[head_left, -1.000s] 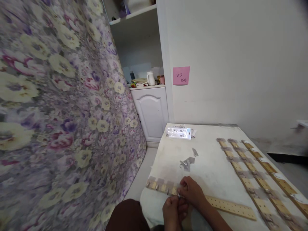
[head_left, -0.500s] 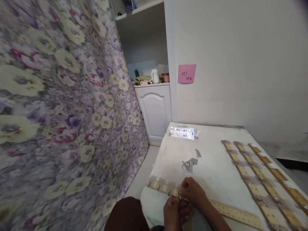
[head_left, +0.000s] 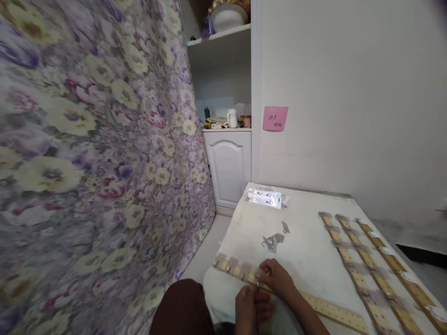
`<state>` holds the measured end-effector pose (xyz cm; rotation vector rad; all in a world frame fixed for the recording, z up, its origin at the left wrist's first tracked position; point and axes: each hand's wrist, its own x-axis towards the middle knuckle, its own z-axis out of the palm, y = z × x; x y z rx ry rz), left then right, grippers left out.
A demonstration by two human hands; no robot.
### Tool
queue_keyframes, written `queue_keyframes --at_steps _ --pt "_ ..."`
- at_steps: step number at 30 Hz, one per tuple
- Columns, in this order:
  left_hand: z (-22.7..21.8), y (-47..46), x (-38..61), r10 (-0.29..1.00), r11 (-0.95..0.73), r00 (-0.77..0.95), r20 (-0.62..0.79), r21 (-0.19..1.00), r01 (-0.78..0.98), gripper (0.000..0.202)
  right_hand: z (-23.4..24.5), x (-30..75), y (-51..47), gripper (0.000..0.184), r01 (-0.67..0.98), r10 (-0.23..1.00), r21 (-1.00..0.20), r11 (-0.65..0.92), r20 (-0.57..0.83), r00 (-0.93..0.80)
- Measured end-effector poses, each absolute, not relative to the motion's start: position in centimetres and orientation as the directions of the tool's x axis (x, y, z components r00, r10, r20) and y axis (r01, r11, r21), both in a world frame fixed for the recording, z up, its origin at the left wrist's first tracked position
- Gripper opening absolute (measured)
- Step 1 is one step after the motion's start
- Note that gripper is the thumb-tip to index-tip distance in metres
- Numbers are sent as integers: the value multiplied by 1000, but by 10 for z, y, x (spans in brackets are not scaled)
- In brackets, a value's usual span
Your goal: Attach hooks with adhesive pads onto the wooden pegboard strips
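Note:
A pale wooden strip (head_left: pixel 333 309) with rows of small holes lies along the table's near edge. Clear plastic patches with metal hooks (head_left: pixel 228 268) sit in a row on its left end. My right hand (head_left: pixel 277 279) comes in from the right, thumb and fingers pinched at the strip on the last patch, beside a small metal hook (head_left: pixel 258 283). Just in front, my left hand (head_left: pixel 246 304) is closed, fingers curled and tips close under that hook; what they pinch is hidden. Several loose clear hooks (head_left: pixel 273 242) lie beyond the hands.
Wooden strips (head_left: pixel 365 258) with patches lie in columns along the table's right side. A plastic hook package (head_left: pixel 263 197) is at the far left of the table (head_left: pixel 307 218). A floral curtain (head_left: pixel 104 163) hangs at left; a cabinet (head_left: pixel 228 167) stands behind. My knee (head_left: pixel 183 307) is at the front.
The camera view has tilted and shifted slightly, so the shelf shows more. Both hands stay at the same patch; the hook between them is a little more exposed.

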<state>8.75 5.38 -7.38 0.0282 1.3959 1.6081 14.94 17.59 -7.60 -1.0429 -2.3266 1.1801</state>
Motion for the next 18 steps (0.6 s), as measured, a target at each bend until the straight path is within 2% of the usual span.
queue_keyframes --at_steps 4,8,12,18 --pt "-75 53 88 652 116 -541 -532 774 -622 18 -72 153 178 27 422 717 -798 431 18 -697" --pt "-76 53 87 660 115 -534 -528 774 -623 19 -71 160 179 16 413 721 -801 434 35 -692" --pt "-74 51 86 673 118 -529 -517 782 -612 20 -73 160 176 17 440 753 -814 380 -5 -658" --pt "-82 53 85 682 109 -524 -510 780 -617 28 -71 152 173 22 559 798 -754 345 -79 -598"
